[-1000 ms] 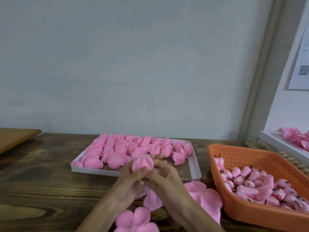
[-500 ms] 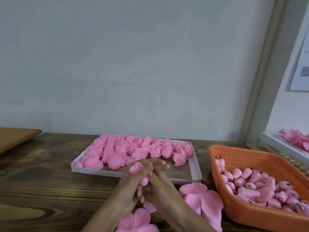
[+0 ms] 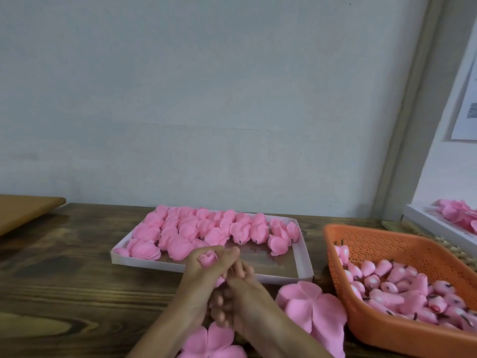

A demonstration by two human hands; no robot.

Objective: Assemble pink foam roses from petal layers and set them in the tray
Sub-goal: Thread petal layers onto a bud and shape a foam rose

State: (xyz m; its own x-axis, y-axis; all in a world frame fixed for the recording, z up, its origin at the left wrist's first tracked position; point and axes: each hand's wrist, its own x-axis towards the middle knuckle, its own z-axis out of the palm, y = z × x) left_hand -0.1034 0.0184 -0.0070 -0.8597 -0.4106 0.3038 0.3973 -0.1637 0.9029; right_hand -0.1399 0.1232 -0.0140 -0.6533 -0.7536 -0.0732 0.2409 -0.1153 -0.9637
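Pale grey wall behind; dark wooden table point(image 3: 64, 280) in front, with both hands working near its front edge.

Left hand point(image 3: 204, 270): fingers curled round a part-built pink rose point(image 3: 208, 258), whose rolled centre shows above the thumb and forefinger.

Right hand point(image 3: 245, 288): pressed close against the left, fingers bent at the underside of the rose, where a sliver of pink shows. Whether these fingers pinch the foam cannot be told.

Position of the rose: held off the table, just over the near wall of the white tray point(image 3: 144, 262), which lies at 12 o'clock from the hands.

Tray contents: finished roses point(image 3: 206, 228) packed along its far and left parts; the near right part is bare.

At 3 o'clock: orange basket point(image 3: 374, 236) holding pink buds point(image 3: 392, 280).

At 4 o'clock: stack of flat petal layers point(image 3: 315, 306), just beside the basket.

At 6 o'clock: another petal layer point(image 3: 214, 342), partly under the wrists.

At 2 o'clock, far right: second white tray point(image 3: 438, 226) with pink pieces.

At 10 o'clock: brown board point(image 3: 23, 210).
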